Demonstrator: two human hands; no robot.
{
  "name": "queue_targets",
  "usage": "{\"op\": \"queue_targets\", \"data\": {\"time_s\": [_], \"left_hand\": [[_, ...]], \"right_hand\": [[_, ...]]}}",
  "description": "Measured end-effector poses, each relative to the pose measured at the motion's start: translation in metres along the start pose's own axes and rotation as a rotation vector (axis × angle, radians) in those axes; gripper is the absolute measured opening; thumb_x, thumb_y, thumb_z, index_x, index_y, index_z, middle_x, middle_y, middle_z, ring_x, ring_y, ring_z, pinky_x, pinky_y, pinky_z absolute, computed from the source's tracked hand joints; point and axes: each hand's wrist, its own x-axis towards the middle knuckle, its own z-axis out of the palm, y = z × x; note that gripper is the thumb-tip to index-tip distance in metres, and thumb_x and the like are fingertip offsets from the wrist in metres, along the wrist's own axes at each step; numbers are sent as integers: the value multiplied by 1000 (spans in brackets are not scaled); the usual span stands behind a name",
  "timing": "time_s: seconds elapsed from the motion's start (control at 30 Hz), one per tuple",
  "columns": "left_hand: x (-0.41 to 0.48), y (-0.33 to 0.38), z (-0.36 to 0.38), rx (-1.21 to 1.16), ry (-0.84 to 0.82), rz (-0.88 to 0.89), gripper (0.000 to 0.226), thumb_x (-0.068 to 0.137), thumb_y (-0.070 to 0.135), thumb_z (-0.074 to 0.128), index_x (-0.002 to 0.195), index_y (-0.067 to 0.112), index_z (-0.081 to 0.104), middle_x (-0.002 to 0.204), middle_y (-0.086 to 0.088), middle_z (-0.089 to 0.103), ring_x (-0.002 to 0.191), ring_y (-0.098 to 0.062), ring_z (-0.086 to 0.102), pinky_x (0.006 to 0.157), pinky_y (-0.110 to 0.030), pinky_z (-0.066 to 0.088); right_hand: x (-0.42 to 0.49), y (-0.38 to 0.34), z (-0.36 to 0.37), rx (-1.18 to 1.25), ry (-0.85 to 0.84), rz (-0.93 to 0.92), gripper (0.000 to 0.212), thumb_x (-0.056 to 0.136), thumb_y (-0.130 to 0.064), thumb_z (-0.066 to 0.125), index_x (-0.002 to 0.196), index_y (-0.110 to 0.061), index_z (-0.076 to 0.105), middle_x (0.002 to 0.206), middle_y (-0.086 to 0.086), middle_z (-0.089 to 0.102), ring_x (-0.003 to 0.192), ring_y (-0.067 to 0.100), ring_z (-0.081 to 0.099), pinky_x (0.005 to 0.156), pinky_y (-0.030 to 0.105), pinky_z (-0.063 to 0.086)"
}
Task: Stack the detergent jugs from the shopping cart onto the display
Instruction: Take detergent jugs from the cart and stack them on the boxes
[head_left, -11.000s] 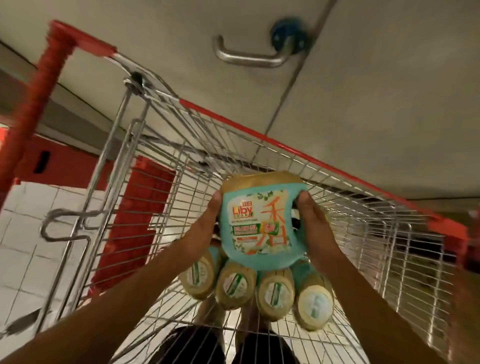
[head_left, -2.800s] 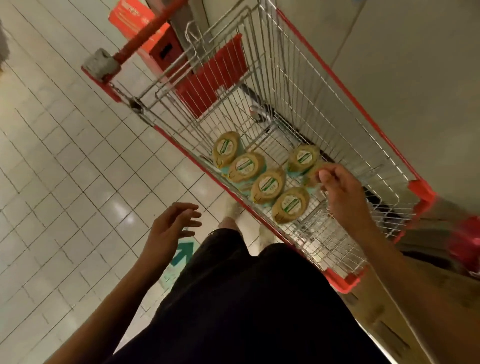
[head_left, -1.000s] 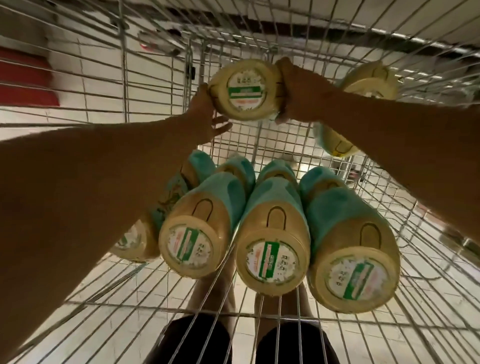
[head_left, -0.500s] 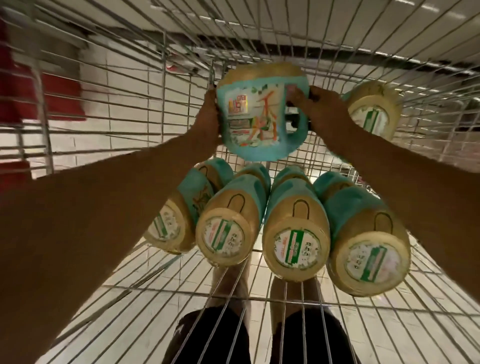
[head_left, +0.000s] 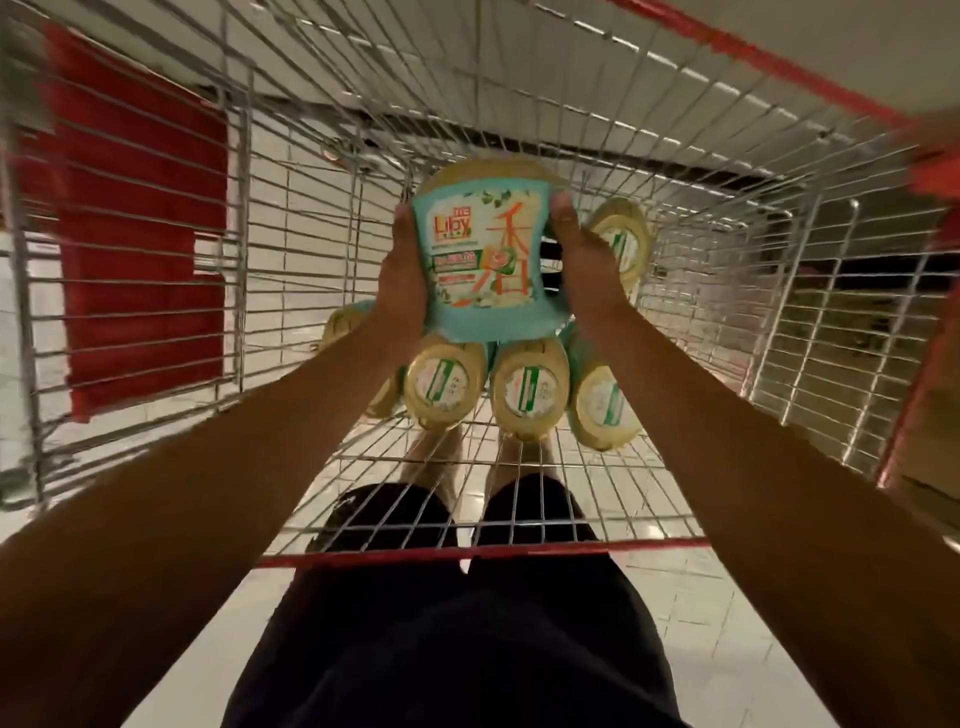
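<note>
Leftmost, a red flap (head_left: 140, 218) is hanging against the wire end wall of the cart (head_left: 291, 171). Moving rightward, our left hand (head_left: 402, 280) is gripping the left side of a teal jug (head_left: 480, 260). Its thumb is lying along the label's front edge, and the other fingers are hidden behind the body. We are holding the jug over the basket, clear of the wire floor, label facing us and beige top pointing toward the far wall. Our right hand (head_left: 584, 270) is clasping the opposite side, thumb resting at the label's upper right corner. Whether its fingers are passing through the handle we cannot tell.

Below the jug, a row (head_left: 530, 395) of further jugs is standing on the wire floor, round beige caps facing us. One is peeping out behind the left wrist, and three are showing fully, packed side by side. A lone jug (head_left: 623, 239) is standing just beyond the right hand, partly covered by it. Rightmost, the cart's side wall is appearing blurred.

Nearest us, the red rim (head_left: 519, 551) is crossing above our black shorts (head_left: 467, 649). Our feet (head_left: 434, 457) are showing through the wires, over pale tiles (head_left: 691, 587).
</note>
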Motion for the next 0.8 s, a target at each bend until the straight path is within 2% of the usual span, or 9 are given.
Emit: {"op": "queue_targets", "data": {"time_s": [0.07,0.17,0.27,0.33,0.4,0.5,0.57,0.63,0.8], "left_hand": [[-34,17,1,21,-27,26,71,107,68,28,121,17,75,122,-18,77,114,-38,74,101,-60,57],[-85,42,7,88,-68,101,63,110,63,30,107,23,79,108,-10,82,100,-29,80,81,-44,65],[-129,61,13,151,-128,150,60,111,59,33,99,26,81,101,-5,83,92,-23,81,68,-34,65],[-152,70,18,238,-180,194,58,108,63,36,100,28,81,105,-6,82,95,-25,81,70,-35,65],[-174,76,26,327,-223,237,57,103,68,38,102,32,82,108,-6,82,99,-25,80,76,-38,65],[-201,73,44,458,-289,248,61,95,77,39,102,35,83,108,-6,82,101,-27,80,94,-52,63],[-218,64,59,543,-330,266,62,94,79,38,103,35,82,108,-6,82,101,-28,79,99,-55,60],[-238,51,76,616,-373,279,62,96,78,37,104,35,81,107,-4,82,99,-26,80,96,-52,61],[-292,-1,131,759,-508,323,65,107,69,32,113,25,78,102,-2,83,92,-20,81,74,-32,64]], "right_hand": [[-32,-12,-1,24,27,4,62,98,-73,53,102,-17,78,89,2,82,83,21,81,68,33,65],[-82,-28,-8,45,89,-52,62,94,-76,50,97,-20,78,86,0,82,79,18,80,63,26,61],[-130,-36,-18,113,124,-117,62,96,-75,48,101,-21,77,93,1,82,85,19,81,70,31,63],[-160,-37,-26,168,141,-135,62,100,-73,46,108,-20,77,100,1,82,90,20,81,75,35,65],[-190,-34,-37,217,178,-159,66,99,-74,43,113,-19,76,103,0,82,89,20,81,74,34,65],[-234,-24,-56,244,235,-184,77,93,-79,38,119,-16,74,107,2,81,91,23,81,79,39,65],[-258,-9,-72,293,267,-207,73,100,-74,36,120,-14,73,109,4,81,94,25,80,82,43,66],[-281,8,-91,343,312,-214,73,101,-74,36,121,-14,72,109,5,80,95,26,80,86,48,65],[-335,64,-149,442,462,-269,72,100,-78,30,110,-21,74,102,0,80,95,24,80,88,50,65]]}}
